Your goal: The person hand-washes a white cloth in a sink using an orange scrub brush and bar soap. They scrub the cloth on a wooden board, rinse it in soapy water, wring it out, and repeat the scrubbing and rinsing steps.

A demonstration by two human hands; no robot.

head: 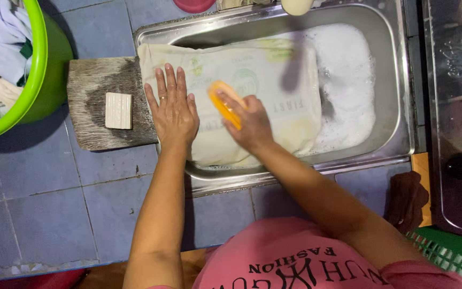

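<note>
Closest to the person, the left hand lies flat, fingers spread and gripping nothing, pressing down on a cream printed cloth. Just beside it the right hand is closed around an orange scrub brush, whose bristles are down against the same cloth. The cloth is draped over a worn wooden washboard and runs across into the steel sink, where white suds fill the far right part. A pale bar of soap rests on the bare left end of the board. Farther left, a green basin holds bundled laundry on the blue tiled counter
</note>
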